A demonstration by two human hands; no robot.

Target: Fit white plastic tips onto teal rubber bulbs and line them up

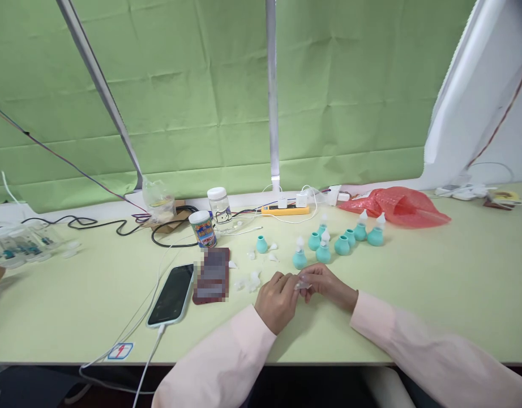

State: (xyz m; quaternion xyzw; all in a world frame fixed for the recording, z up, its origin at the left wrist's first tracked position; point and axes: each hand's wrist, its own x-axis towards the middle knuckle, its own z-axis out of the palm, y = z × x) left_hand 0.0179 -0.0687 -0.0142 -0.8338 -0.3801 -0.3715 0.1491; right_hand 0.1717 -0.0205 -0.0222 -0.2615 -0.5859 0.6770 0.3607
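- clear plastic piece (303, 285): it sits at the fingertips of both hands, low over the near part of the table (448, 294), just nearer the person than the closest teal bottles (299, 260). its exact shape is hard to make out, small and part-covered by fingers as it is.
- handling, as a judgement: a piece this small and slick-looking is best held by its edges, one hand steadying while the other makes small turns or pulls. light, even pressure should suit it; a hard squeeze could bend it or make it spring away.
- working low over the bare tabletop would help, since a dropped piece would not fall far; elbows are best kept clear of the topped bottles.
- left hand (277, 301): fingers curled in and nearly closed, their tips on the left side of the piece.
- right hand (324, 283): thumb and forefinger pinched on the piece from the right, the other fingers loosely bent.
- the hands meet at the fingertips, while the palms and wrists are apart.
- loose translucent pieces (255, 280) lie left of the left hand.
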